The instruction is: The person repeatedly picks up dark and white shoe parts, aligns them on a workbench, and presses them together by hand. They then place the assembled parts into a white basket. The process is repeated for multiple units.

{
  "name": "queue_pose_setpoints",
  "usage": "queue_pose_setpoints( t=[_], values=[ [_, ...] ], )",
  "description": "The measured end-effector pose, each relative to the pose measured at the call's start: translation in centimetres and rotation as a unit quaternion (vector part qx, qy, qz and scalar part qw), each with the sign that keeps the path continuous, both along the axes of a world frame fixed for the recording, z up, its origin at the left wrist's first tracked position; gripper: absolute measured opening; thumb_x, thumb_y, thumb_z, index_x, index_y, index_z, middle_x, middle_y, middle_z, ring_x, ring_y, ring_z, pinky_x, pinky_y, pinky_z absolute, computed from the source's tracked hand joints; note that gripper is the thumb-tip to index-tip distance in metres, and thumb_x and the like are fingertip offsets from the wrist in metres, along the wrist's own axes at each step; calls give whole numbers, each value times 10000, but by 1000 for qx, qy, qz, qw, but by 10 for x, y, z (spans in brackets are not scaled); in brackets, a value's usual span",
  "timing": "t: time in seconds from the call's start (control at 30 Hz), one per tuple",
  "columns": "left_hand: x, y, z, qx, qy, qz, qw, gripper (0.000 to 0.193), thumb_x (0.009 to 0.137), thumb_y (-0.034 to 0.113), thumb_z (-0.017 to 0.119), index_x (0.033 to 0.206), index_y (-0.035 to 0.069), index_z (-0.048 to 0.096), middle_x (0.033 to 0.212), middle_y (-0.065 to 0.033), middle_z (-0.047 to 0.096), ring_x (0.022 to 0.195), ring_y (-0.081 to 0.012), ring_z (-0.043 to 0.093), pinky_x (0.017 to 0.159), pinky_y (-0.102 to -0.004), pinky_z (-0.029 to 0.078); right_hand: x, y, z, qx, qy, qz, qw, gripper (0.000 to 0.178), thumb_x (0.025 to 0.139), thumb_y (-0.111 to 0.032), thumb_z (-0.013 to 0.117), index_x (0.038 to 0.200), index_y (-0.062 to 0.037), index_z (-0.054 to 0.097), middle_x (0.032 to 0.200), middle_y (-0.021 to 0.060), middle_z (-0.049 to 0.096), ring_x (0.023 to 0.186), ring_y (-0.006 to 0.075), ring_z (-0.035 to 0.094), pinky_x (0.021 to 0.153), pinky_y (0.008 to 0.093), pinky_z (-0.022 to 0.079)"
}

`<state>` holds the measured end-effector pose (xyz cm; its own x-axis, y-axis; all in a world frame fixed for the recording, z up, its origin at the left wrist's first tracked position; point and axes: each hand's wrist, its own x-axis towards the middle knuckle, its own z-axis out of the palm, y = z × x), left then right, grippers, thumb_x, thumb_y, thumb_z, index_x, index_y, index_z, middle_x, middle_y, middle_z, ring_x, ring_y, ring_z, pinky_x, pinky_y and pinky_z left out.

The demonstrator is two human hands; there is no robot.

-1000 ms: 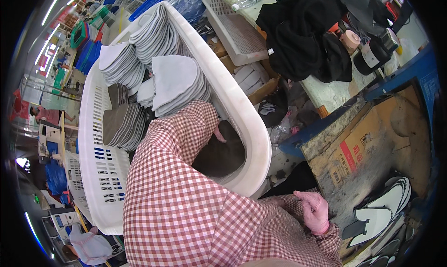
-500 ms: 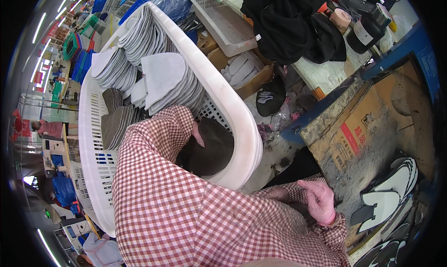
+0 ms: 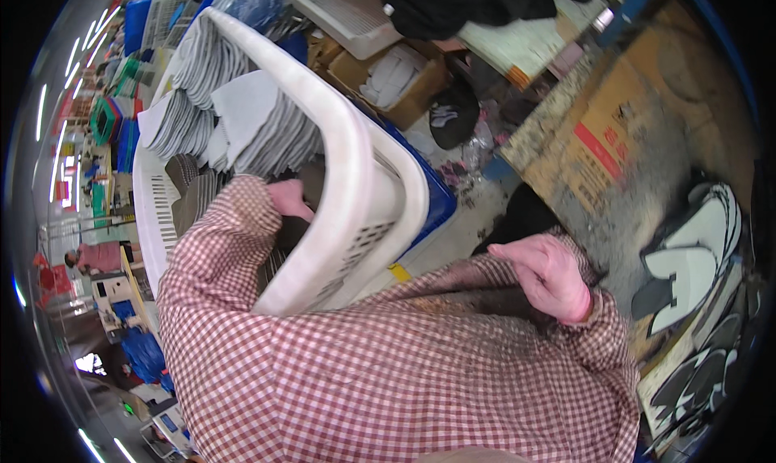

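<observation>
A white plastic basket [image 3: 335,128] holds stacks of light grey, rounded fabric pieces [image 3: 267,132] and a smaller stack of dark grey pieces [image 3: 196,200]. My left hand [image 3: 288,198] reaches down inside, beside the dark pieces and behind the near rim. Its thumb side shows, but the other fingers are hidden, so its grip cannot be made out. My right hand [image 3: 550,277] hangs near the edge of the cardboard-covered bench, fingers curled together, and nothing shows in it. Both arms wear red-and-white checked sleeves.
Right of my right hand, white and black shoe-upper pieces [image 3: 687,273] lie on the bench with its worn cardboard cover [image 3: 598,148]. Beyond the basket stand a cardboard box [image 3: 432,79] of pale pieces and a light grey crate [image 3: 356,18]. A blue crate [image 3: 440,204] shows beneath the basket.
My left hand has moved left inside the basket, away from the dark piece at its near end. The basket's near end looks raised, and the blue crate beneath shows. My view has shifted.
</observation>
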<state>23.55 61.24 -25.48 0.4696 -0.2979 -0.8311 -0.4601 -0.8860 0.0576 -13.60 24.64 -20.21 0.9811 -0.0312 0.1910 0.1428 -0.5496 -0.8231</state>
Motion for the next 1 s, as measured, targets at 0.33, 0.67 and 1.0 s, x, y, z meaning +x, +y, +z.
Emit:
queue_pose_setpoints(
  t=[0.33, 0.67, 1.0],
  values=[
    [18, 28, 294, -223, -234, 155, 933, 680, 765, 216, 798, 1324, -72, 536, 1269, -137, 642, 1156, -231, 610, 1030, -347, 452, -37, -6, -10, 54, -81, 58, 994, 431, 827, 19, 641, 1231, -127, 671, 981, 61, 717, 857, 278, 678, 732, 372, 545],
    [-240, -133, 295, -480, -416, -12, 772, 470, 827, 121, 807, 1227, -47, 629, 1192, -118, 690, 1018, -192, 670, 889, -324, 536, -6, 32, 58, 301, -247, 133, 911, 1335, 749, -509, 850, 1549, 104, -25, 1640, 315, 32, 1532, 397, 107, 1236, 450, 175],
    [-372, -278, 138, -691, -300, -183, 631, 647, 716, 230, 858, 1284, 63, 596, 1150, -123, 717, 1024, -303, 704, 860, -355, 549, -110, -31, -3, 400, -157, -105, 897, 986, 810, -388, 830, 1520, 26, 285, 1512, 194, 410, 1393, 304, 403, 1180, 426, 299]
  ],
)
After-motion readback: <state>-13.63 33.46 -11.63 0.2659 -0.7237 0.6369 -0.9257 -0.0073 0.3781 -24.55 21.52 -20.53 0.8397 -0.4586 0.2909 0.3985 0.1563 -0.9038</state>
